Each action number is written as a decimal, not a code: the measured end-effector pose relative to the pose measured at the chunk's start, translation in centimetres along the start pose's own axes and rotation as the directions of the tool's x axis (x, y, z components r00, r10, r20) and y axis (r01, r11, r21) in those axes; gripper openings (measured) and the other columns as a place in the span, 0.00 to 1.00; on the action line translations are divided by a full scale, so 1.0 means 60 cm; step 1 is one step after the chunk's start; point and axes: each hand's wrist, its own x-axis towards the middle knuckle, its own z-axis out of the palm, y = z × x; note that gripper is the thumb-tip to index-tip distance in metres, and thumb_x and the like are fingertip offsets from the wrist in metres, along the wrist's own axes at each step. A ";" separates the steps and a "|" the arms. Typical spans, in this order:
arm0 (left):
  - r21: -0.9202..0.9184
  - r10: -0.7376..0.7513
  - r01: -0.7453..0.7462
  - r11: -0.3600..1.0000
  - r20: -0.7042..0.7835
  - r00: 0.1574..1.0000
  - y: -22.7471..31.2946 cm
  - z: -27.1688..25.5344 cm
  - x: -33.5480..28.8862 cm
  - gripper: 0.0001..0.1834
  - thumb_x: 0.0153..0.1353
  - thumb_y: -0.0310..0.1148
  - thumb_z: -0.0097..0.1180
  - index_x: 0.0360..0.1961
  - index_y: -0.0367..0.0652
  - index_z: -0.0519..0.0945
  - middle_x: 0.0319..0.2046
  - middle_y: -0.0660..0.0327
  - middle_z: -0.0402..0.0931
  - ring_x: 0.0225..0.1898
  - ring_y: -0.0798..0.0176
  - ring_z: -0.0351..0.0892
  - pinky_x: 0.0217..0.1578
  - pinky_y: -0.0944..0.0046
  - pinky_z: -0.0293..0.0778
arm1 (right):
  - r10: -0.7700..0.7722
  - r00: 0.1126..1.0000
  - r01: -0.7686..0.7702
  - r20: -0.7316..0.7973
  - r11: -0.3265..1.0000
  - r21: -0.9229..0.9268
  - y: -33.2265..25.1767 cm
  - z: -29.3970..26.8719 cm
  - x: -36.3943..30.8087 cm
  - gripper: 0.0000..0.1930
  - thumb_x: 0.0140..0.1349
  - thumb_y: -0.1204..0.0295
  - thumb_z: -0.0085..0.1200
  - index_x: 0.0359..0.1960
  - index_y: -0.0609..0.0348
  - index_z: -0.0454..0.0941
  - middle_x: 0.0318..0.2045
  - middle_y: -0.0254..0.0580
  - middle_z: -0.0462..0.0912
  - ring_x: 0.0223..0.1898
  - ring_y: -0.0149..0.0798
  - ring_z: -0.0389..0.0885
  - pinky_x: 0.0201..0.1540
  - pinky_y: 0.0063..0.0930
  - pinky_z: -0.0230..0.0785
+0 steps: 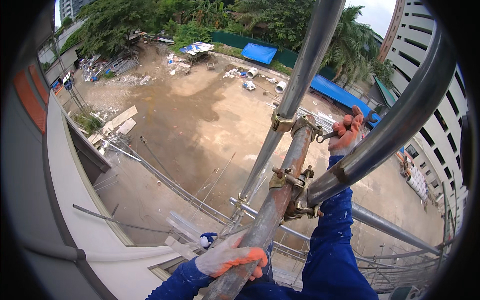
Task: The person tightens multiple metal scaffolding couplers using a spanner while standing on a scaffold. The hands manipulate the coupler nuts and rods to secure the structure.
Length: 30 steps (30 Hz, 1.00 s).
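Observation:
My left hand (232, 258), in a white and orange glove, wraps round the lower part of a rusty scaffold tube (276, 207). A combination wrench (327, 136) is in my gloved right hand (347, 131), its ring end close to the coupler (306, 125) near the tube's top. Whether the ring sits on the coupler's nut I cannot tell. Lower on the same tube, a second coupler (298, 191) joins it to a thick grey tube (387, 132) that rises to the right. An upright tube (305, 62) passes close by, with a brass-coloured clamp (282, 123) around it.
Far below lies a sandy yard (200, 95) with blue tarpaulins (259, 53) at its back. Building walls stand left (85, 195) and right (425, 65). More scaffold tubes (395, 229) cross beneath my arms. A person in a white helmet (204, 242) is below, beyond my left hand.

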 end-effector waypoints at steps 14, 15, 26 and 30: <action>-0.034 -0.001 0.003 0.999 0.047 0.999 -0.011 -0.012 0.003 0.36 0.58 0.43 0.59 0.60 0.38 0.58 0.38 0.55 0.75 0.33 0.62 0.80 0.32 0.65 0.77 | -0.505 0.853 0.501 0.133 0.863 0.060 0.005 0.071 -0.106 0.20 0.62 0.59 0.52 0.42 0.67 0.74 0.16 0.33 0.67 0.17 0.26 0.63 0.27 0.25 0.66; -0.023 0.010 -0.009 1.000 0.051 0.999 -0.010 -0.011 0.003 0.35 0.58 0.43 0.59 0.60 0.38 0.58 0.38 0.55 0.75 0.33 0.62 0.80 0.31 0.65 0.77 | -0.517 0.845 0.518 0.135 0.855 0.028 0.004 0.070 -0.115 0.19 0.63 0.59 0.51 0.41 0.66 0.74 0.16 0.33 0.67 0.17 0.26 0.63 0.28 0.26 0.66; -0.034 -0.004 0.005 0.999 0.023 1.000 -0.006 -0.007 0.002 0.38 0.57 0.43 0.60 0.62 0.40 0.55 0.37 0.55 0.75 0.32 0.62 0.79 0.31 0.64 0.77 | 0.745 0.626 -0.779 0.230 0.608 0.154 0.053 0.030 0.106 0.12 0.70 0.65 0.41 0.26 0.51 0.63 0.16 0.26 0.61 0.14 0.23 0.55 0.17 0.19 0.51; -0.020 0.024 -0.023 1.000 0.037 0.999 -0.007 -0.009 0.003 0.39 0.59 0.42 0.59 0.64 0.40 0.53 0.37 0.55 0.75 0.32 0.63 0.79 0.31 0.64 0.78 | 0.961 0.220 -0.956 0.167 0.179 0.232 0.130 -0.019 0.162 0.06 0.67 0.72 0.37 0.33 0.58 0.64 0.14 0.22 0.62 0.13 0.23 0.56 0.16 0.21 0.49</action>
